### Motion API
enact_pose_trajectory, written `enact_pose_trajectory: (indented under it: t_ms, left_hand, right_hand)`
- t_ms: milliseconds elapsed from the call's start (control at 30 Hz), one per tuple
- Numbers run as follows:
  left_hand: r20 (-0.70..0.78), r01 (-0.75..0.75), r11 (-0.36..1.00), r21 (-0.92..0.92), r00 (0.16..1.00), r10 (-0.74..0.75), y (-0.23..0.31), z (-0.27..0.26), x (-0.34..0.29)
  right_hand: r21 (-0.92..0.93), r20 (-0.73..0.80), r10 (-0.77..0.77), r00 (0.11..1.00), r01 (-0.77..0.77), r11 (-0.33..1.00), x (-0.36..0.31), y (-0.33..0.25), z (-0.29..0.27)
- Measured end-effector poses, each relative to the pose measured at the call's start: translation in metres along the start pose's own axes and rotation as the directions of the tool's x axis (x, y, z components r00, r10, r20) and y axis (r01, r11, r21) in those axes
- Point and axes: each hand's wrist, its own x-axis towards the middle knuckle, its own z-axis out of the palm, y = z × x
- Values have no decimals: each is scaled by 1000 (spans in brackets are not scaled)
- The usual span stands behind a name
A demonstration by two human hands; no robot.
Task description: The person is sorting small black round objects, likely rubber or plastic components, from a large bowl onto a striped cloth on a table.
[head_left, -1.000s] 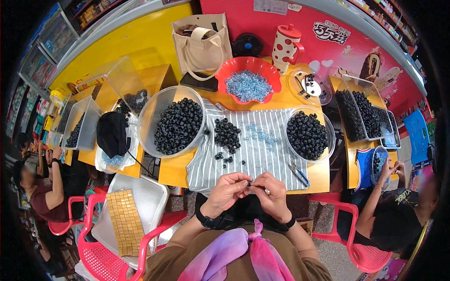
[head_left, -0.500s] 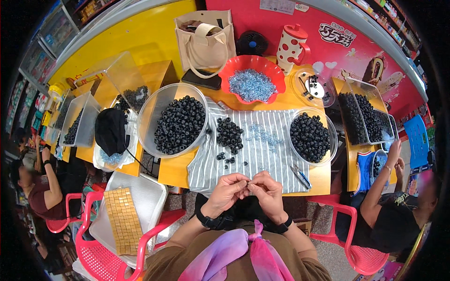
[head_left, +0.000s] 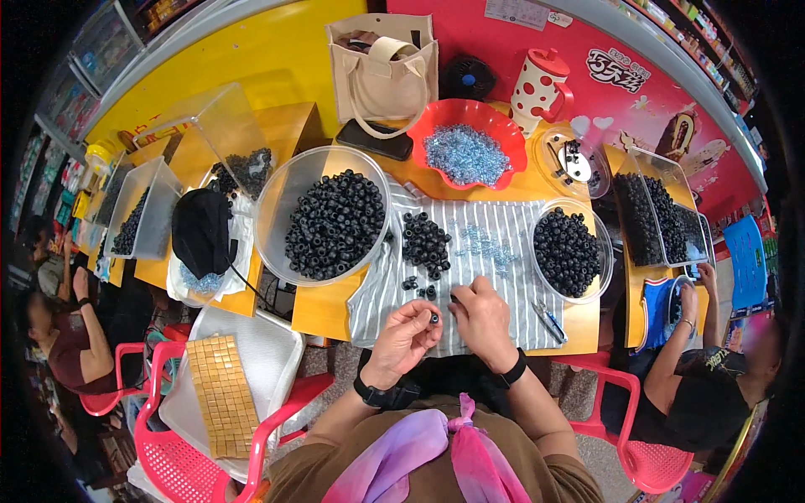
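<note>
Landmark: the striped cloth (head_left: 362,312).

Hands: left hand (head_left: 402,342) pinches one black bead (head_left: 434,318) between thumb and finger, above the near part of the cloth. Right hand (head_left: 485,320) is palm-down to the right of it, fingers bent toward the cloth; cannot tell whether they grip anything or touch the fabric.

Risks (judgement): the bead is small and only its edge is pinched, so a slight slip of the thumb could drop it. The cloth's near edge is close below; a bead rolling that way could go off toward the lap. Dropped on the cloth, it could mix with the loose beads (head_left: 430,292) just beyond the left hand, or with the pile (head_left: 426,243) on the cloth's middle, and be hard to pick out. A right sleeve or wrist dragging the fabric could shift the clear bits (head_left: 486,246) on the cloth's right half.

Bead, appearance: black, short and rounded, slight sheen. A pale spot shows at its centre; hole or insert, too small to tell. The pile's beads look alike in colour and shape, several with open holes.
</note>
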Motion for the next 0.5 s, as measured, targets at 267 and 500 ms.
enact_pose_trajectory:
  t_ms: [267, 500]
  left_hand:
    - [0, 28, 999, 29, 1000, -28, 2, 1, 1]
    - [21, 71, 995, 64, 997, -73, -2, 4, 1]
  right_hand:
    - [516, -38, 74, 997, -44, 856, -9, 3, -6]
    - [701, -126, -1, 992, 89, 708, -31, -9, -14]
